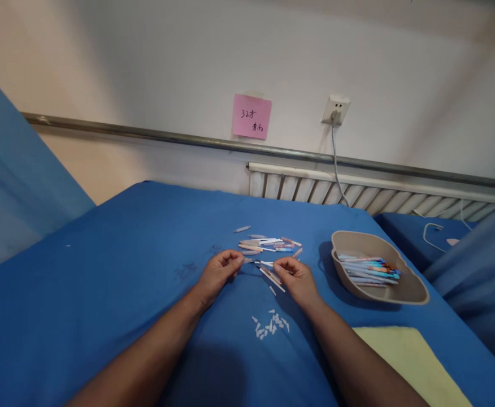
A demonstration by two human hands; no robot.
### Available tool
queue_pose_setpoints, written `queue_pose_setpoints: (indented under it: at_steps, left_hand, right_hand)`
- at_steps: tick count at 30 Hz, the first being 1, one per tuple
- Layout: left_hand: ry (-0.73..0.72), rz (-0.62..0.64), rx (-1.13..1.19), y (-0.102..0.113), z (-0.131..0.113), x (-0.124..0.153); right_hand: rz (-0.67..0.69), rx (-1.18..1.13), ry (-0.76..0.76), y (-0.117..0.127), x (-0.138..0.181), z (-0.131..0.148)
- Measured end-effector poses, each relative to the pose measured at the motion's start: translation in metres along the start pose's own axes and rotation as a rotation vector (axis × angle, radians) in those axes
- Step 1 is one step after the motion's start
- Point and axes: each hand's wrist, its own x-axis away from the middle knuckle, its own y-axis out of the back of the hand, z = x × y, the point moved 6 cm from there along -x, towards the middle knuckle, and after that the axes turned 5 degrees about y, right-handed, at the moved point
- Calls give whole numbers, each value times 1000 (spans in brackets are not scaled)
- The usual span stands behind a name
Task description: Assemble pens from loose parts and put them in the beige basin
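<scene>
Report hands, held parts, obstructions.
Left hand pinching small pale piece. Right hand pinching thin white rod. Small white tapered tips lying loose. No obstruction seen.

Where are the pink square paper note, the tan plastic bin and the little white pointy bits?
Pink square paper note [251, 120]: head view, middle of the sheet.
Tan plastic bin [364, 243]: head view, inside back wall.
Little white pointy bits [277, 319]: head view, a bit near the pile's middle.
</scene>
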Motion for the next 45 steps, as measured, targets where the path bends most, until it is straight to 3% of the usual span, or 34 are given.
queue_pose_setpoints:
  at_steps: [21, 26, 33, 38, 42, 45]
  left_hand:
    - [-13, -22, -75, -1, -3, 1]
    - [-20, 28, -113, -8, -4, 3]
    - [-37, 112, -120, -23, 2, 8]
    - [-49, 164, -122, -31, 5, 11]
    - [8, 170, -135, -31, 6, 12]
    - [47, 203, -137, -34, 7, 14]
  right_hand:
    - [63, 219, 120, 1, -1, -3]
    - [75, 252, 141, 1, -1, 0]
    - [173, 146, 130, -22, 13, 3]
    - [155, 20, 145, -28, 25, 12]
    - [215, -138, 90, -30, 27, 13]
    - [178, -344, 18, -27, 23, 12]
